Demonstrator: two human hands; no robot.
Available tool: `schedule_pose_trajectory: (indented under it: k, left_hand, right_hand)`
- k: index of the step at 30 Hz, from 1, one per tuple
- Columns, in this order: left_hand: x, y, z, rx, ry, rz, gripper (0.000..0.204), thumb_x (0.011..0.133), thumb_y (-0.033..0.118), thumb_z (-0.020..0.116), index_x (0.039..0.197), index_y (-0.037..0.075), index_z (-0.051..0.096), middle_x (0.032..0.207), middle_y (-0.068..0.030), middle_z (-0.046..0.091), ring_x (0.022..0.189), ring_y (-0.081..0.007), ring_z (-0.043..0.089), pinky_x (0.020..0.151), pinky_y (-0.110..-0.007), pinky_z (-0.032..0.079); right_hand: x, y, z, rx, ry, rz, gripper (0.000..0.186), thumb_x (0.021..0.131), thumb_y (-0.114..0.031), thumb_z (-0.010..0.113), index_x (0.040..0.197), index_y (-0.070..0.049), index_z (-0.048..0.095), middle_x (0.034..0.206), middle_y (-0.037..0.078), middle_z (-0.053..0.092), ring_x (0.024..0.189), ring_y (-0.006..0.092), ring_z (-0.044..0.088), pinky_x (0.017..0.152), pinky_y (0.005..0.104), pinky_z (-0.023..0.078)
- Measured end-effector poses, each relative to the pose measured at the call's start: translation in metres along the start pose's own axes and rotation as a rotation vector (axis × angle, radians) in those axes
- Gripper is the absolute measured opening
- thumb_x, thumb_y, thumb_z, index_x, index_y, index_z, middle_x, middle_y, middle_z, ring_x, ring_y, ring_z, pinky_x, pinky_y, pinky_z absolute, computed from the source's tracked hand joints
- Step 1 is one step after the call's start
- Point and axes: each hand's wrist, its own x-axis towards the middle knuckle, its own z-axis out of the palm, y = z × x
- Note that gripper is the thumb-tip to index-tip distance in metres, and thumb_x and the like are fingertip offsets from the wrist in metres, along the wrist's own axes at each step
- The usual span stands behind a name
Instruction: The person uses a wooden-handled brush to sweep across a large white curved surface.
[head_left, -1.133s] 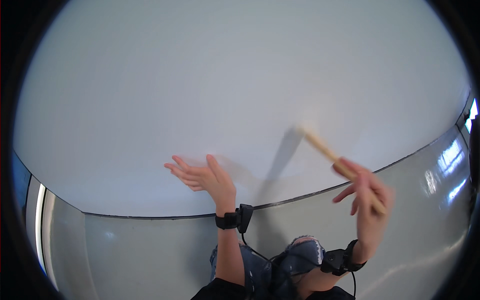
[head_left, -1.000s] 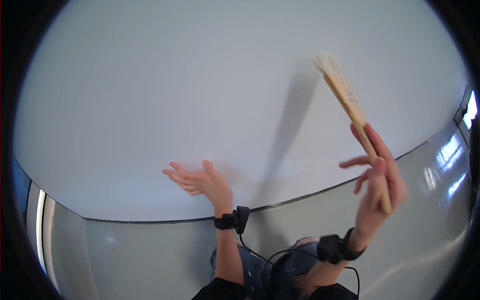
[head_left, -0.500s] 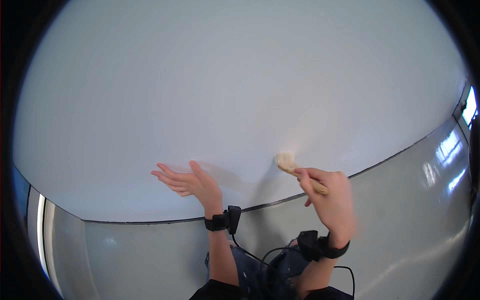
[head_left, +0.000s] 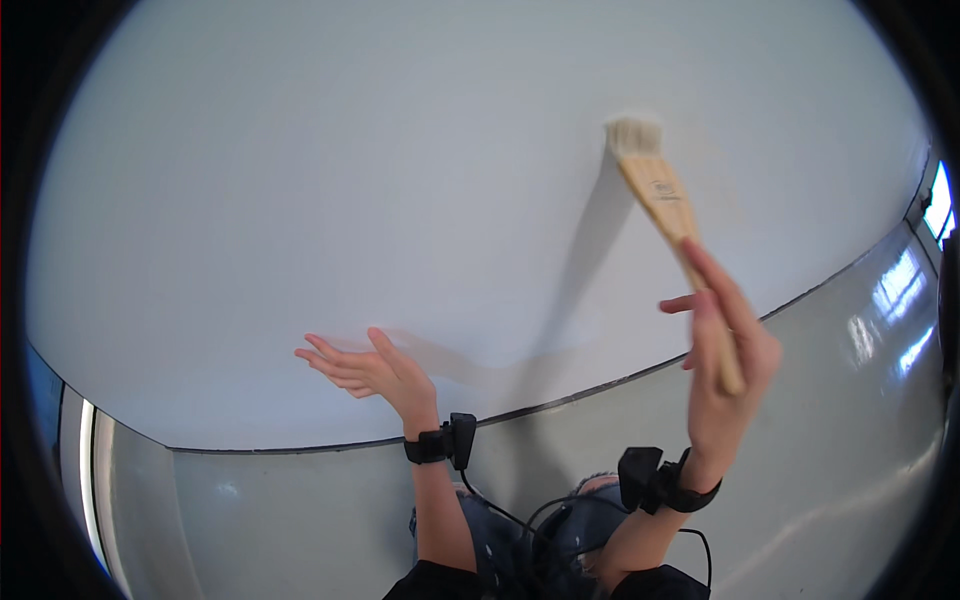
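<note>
A flat wooden paintbrush (head_left: pixel 662 190) with pale bristles is in my right hand (head_left: pixel 730 345), its handle gripped between thumb and fingers. The bristle end points up and away, against the white wall (head_left: pixel 380 180) or very close to it; contact cannot be told for sure. A long shadow of the brush falls down the wall. Lower and to the left, my left hand (head_left: pixel 385 375) is held out by the wall with fingers spread and nothing in it.
A dark seam (head_left: pixel 300 449) runs where the white wall meets the shiny grey-green floor (head_left: pixel 820 450). Black devices (head_left: pixel 640 478) are strapped on both wrists, with cables (head_left: pixel 500 508) hanging over my jeans. A bright window (head_left: pixel 940 205) shows at the far right.
My right hand has moved up and to the right, sweeping the brush from low on the wall to much higher. The left hand has hardly moved.
</note>
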Motion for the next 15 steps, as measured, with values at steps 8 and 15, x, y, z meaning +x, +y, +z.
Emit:
schedule_pose_trajectory:
  k: [8, 15]
  left_hand:
    - [-0.001, 0.007, 0.000, -0.011, -0.017, -0.014, 0.084, 0.103, 0.056, 0.040, 0.163, 0.009, 0.004, 0.169, -0.0172, -0.010, 0.154, -0.0364, -0.001, 0.115, -0.063, 0.007]
    - [-0.001, 0.008, 0.000, 0.006, -0.027, -0.027, 0.082, 0.104, 0.052, 0.041, 0.163, 0.010, 0.003, 0.169, -0.0174, -0.009, 0.154, -0.0362, -0.001, 0.116, -0.061, 0.007]
  right_hand:
    - [-0.018, 0.008, -0.007, 0.011, -0.146, 0.162, 0.029, 0.095, -0.004, 0.063, 0.122, -0.003, 0.072, 0.073, 0.003, 0.065, 0.063, 0.0073, 0.061, 0.059, 0.0233, 0.049]
    - [-0.018, 0.017, -0.014, -0.080, -0.372, 0.466, 0.026, 0.098, -0.015, 0.061, 0.115, -0.001, 0.074, 0.062, 0.005, 0.057, 0.055, 0.0114, 0.063, 0.053, 0.0242, 0.045]
